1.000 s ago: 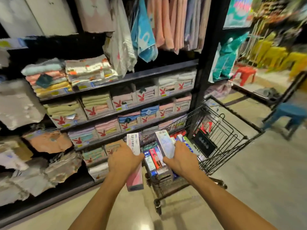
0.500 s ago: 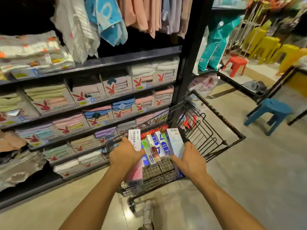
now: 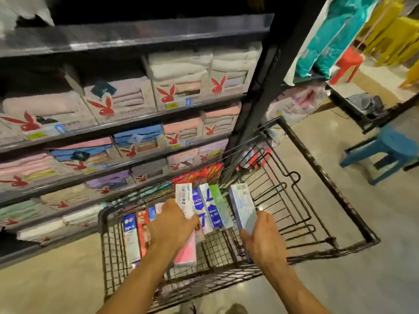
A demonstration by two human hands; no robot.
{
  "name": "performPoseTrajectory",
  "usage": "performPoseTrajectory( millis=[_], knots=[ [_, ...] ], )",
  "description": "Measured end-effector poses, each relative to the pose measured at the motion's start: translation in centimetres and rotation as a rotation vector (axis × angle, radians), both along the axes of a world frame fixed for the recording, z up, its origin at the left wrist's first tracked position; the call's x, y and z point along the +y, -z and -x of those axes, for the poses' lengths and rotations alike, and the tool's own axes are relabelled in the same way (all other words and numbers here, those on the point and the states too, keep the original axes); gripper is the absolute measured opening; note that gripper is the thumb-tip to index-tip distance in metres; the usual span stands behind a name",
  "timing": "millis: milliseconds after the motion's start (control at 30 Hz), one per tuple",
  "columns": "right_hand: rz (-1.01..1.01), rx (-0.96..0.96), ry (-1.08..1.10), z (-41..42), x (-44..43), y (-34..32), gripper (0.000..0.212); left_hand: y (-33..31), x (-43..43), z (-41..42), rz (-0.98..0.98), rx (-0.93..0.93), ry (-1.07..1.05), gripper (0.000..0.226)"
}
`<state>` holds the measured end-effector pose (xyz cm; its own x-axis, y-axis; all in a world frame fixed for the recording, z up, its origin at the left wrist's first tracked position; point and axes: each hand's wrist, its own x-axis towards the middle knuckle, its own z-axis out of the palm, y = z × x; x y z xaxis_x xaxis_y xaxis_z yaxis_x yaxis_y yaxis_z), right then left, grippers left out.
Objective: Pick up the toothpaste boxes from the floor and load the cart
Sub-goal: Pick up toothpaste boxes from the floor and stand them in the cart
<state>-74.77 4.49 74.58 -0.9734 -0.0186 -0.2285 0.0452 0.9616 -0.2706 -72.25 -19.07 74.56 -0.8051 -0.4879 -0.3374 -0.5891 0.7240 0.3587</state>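
- The left hand [image 3: 172, 225] has its fingers curled round a pink-and-white toothpaste box [image 3: 185, 253]. The right hand [image 3: 264, 242] grips a pale blue toothpaste box [image 3: 243, 206].
- A second ago both boxes were up at the rim. Now they are down inside the cart [image 3: 317, 168], so letting go looks close.
- Count: two boxes in hand, and at least five more toothpaste boxes [image 3: 130, 236] leaning across the basket's left and middle.
- One blue stool [image 3: 385, 152] stands far right.

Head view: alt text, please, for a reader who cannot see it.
Two bare hands each hold a toothpaste box over a black wire cart: the left hand grips a pink-and-white box, the right hand a pale blue box. More toothpaste boxes lie in the cart, beside shelves of packaged towels.
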Motion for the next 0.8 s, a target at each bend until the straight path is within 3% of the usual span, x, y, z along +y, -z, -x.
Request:
performPoseTrajectory(
  millis=[133,467,800],
  knots=[
    [0.002,-0.027,-0.043,4.9,-0.9,7.7,0.043,7.9,1.0,4.8,-0.056,-0.061,-0.061,0.068],
    [-0.037,-0.155,-0.013,12.2,-2.1,25.5,0.052,24.9,4.4,11.6,-0.015,-0.129,-0.184,0.074],
    [-0.023,-0.163,-0.032,15.7,-3.8,30.7,0.048,28.6,7.7,14.4,0.094,-0.161,-0.241,0.072]
  ],
)
